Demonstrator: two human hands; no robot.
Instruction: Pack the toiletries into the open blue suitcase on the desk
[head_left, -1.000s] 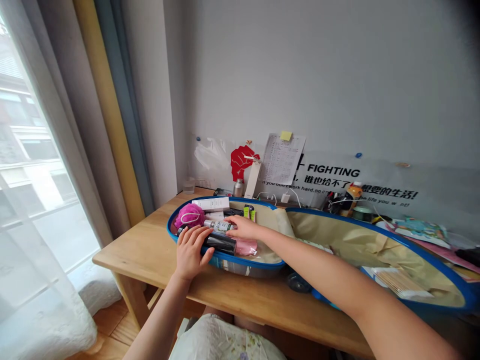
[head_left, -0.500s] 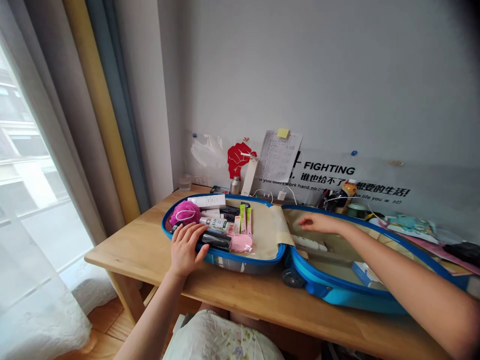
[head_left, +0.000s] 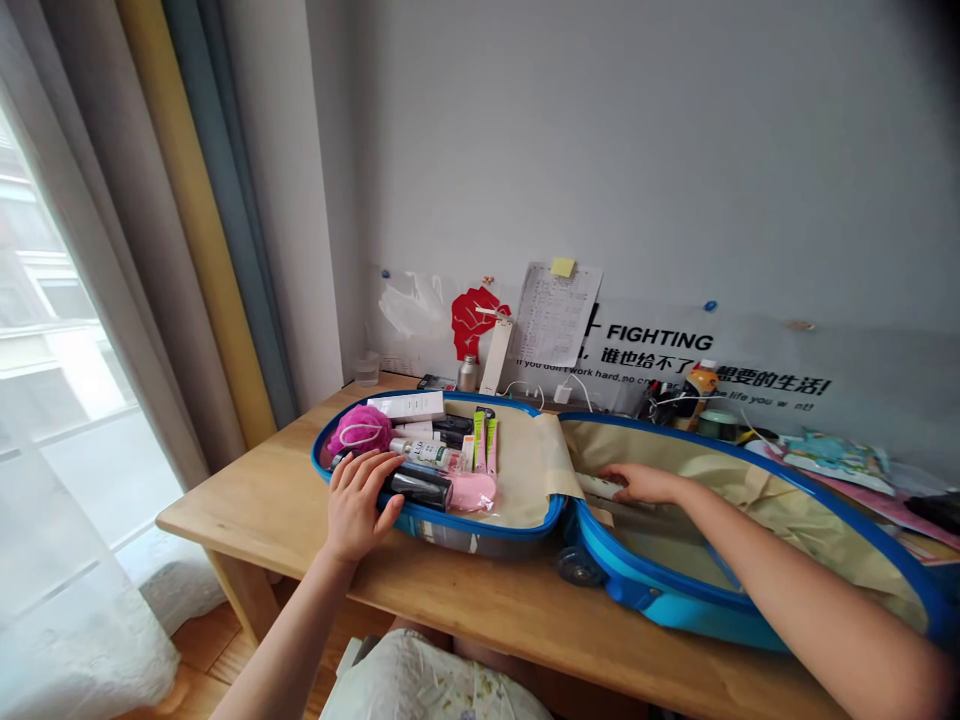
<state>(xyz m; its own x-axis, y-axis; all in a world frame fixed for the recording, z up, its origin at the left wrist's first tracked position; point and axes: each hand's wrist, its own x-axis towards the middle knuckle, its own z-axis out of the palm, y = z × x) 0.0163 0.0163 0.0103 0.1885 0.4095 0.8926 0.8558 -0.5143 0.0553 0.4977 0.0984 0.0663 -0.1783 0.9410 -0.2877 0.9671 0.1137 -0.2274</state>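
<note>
A blue suitcase (head_left: pixel 517 525) lies open on the desk, its two halves side by side. My left hand (head_left: pixel 358 510) rests with fingers spread over the near rim of the left half, touching the end of a black cylindrical container (head_left: pixel 421 488). In that half are a purple bath puff (head_left: pixel 361 428), a white box (head_left: pixel 409 405), a clear pump bottle (head_left: pixel 427 453), green-and-pink tubes (head_left: pixel 486 445) and a pink item in clear wrap (head_left: pixel 472 492). Inside the right half, my right hand (head_left: pixel 637 484) has its fingers closed on a white tube (head_left: pixel 598 486); its far end is hidden by the hand.
A wooden desk (head_left: pixel 247 490) carries the suitcase. Along the wall stand a metal bottle (head_left: pixel 467 374), a white upright lamp-like stick (head_left: pixel 496 355), a plastic cup (head_left: pixel 367 370) and an orange bottle (head_left: pixel 701 385). Packets (head_left: pixel 836 462) lie behind the suitcase at right; curtains (head_left: pixel 217 200) hang at left.
My right hand has come down from above the right half onto the white tube. My left hand stays on the rim. The view has shifted slightly.
</note>
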